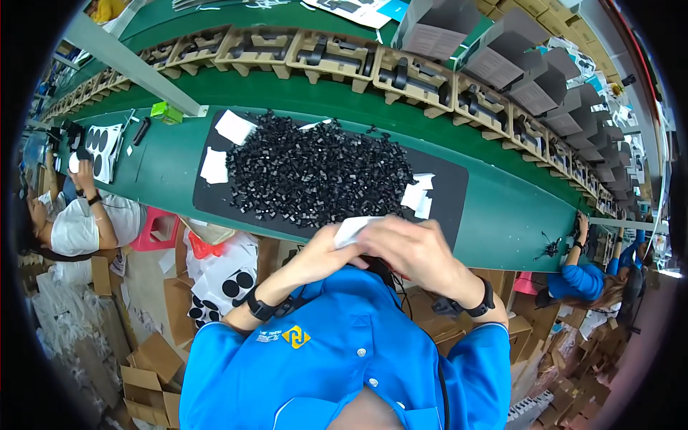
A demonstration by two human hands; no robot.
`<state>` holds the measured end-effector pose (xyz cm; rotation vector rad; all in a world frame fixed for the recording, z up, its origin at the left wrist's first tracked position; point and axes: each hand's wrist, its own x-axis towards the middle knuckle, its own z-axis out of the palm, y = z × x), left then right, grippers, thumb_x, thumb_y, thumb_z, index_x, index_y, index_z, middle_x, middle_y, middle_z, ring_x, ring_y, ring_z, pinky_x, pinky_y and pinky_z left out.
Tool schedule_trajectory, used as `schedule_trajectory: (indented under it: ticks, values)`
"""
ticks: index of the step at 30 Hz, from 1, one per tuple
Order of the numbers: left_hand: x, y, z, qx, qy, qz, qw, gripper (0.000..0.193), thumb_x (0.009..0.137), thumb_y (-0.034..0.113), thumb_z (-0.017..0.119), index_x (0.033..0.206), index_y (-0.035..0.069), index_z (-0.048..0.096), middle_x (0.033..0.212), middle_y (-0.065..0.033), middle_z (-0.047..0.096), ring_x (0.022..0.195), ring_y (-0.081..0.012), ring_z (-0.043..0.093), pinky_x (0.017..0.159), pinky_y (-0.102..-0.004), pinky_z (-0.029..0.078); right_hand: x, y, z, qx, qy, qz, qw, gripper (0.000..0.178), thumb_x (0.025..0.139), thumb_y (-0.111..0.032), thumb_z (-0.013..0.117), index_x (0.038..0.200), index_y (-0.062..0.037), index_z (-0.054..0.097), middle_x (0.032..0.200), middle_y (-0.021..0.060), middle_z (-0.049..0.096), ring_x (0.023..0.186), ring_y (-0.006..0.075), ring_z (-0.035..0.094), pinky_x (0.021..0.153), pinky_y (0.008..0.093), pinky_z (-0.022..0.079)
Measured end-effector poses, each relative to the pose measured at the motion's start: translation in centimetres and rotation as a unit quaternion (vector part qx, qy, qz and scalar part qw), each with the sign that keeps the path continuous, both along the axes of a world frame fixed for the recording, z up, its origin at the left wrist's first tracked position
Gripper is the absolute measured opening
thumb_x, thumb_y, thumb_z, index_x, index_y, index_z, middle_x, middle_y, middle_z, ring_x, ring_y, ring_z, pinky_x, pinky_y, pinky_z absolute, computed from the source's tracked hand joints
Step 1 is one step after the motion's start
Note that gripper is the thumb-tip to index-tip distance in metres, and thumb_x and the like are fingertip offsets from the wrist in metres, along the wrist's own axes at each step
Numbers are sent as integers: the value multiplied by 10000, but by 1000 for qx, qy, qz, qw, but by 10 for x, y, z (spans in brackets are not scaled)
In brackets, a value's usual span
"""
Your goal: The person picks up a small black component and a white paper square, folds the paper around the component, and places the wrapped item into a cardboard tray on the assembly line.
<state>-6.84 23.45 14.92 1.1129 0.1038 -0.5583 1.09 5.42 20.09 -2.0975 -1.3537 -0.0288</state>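
A small white piece that looks like paper or a thin bag (351, 229) is held up in front of my chest, at the table's near edge. My left hand (320, 254) is closed on its lower left side. From the right, my right hand (412, 247) curls over the same piece, its fingers slightly blurred and partly hiding it. Just beyond both hands lies a large heap of small black plastic parts (315, 168) on a dark mat (448, 193). White sheets (235, 127) lie at the heap's left, and more white pieces (418, 195) at its right.
Behind the green table (494, 229) runs a line of moulded trays (333, 57) holding black parts. Grey open boxes (494, 57) stand at the back right. Co-workers sit at left (93, 222) and right (584, 283). A cardboard box (147, 387) is at lower left.
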Motion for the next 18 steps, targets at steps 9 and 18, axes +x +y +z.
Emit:
schedule_trajectory:
  ticks: [9,18]
  values:
    - [-2,-14,-34,91,-29,-119,988,508,734,72,738,1199,3,547,993,-91,642,815,-130,628,624,-261,552,26,-5,-13,-293,495,202,792,173,887,-101,543,1012,1,607,810,158,664,504,201,643,440,273,493]
    - [27,7,-22,161,104,153,969,503,735,41,723,1201,-26,545,868,-69,657,687,-107,624,545,-240,542,154,-85,-188,-215,31,-240,946,116,799,-152,648,878,-73,681,820,115,646,654,281,649,529,363,519]
